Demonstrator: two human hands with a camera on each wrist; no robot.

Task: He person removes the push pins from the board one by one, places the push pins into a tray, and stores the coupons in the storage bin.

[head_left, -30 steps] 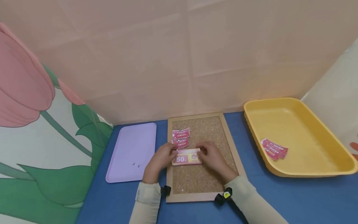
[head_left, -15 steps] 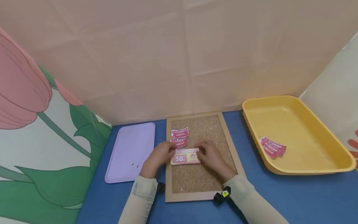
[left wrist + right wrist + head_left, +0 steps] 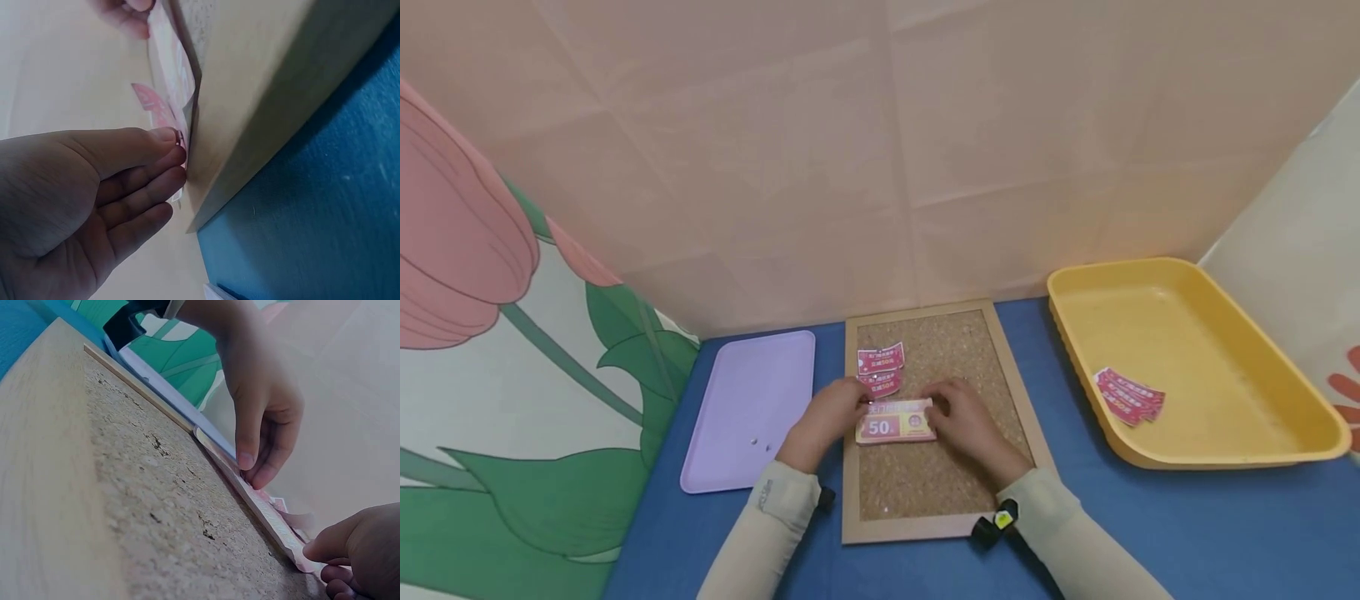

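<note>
A pink and yellow paper coupon (image 3: pixel 895 422) marked "50" lies across the cork board (image 3: pixel 947 483), its edges slightly lifted in the wrist views. My left hand (image 3: pixel 827 421) is at its upper left corner. Thumb and forefinger there pinch a tiny dark thumbtack (image 3: pixel 180 139), mostly hidden by the fingertips. With thumb and fingers my right hand (image 3: pixel 966 421) pinches the coupon's right end; the right wrist view shows the thumb on top. Just above, two smaller red coupons (image 3: pixel 881 371) are on the board, one over the other, curling at their edges.
Left of the board, a lilac tray (image 3: pixel 752 383) holds a few small tacks (image 3: pixel 754 441). A yellow tub (image 3: pixel 1217 375) to the right contains several fanned red coupons (image 3: pixel 1129 396). The board's wooden frame (image 3: pixel 917 530) rests on a blue tabletop (image 3: pixel 1120 525), with a beige wall behind.
The left forearm has swung outward to the left, while its fingertips stay at the coupon's corner. The right hand keeps its grip. The head view has shifted slightly.
</note>
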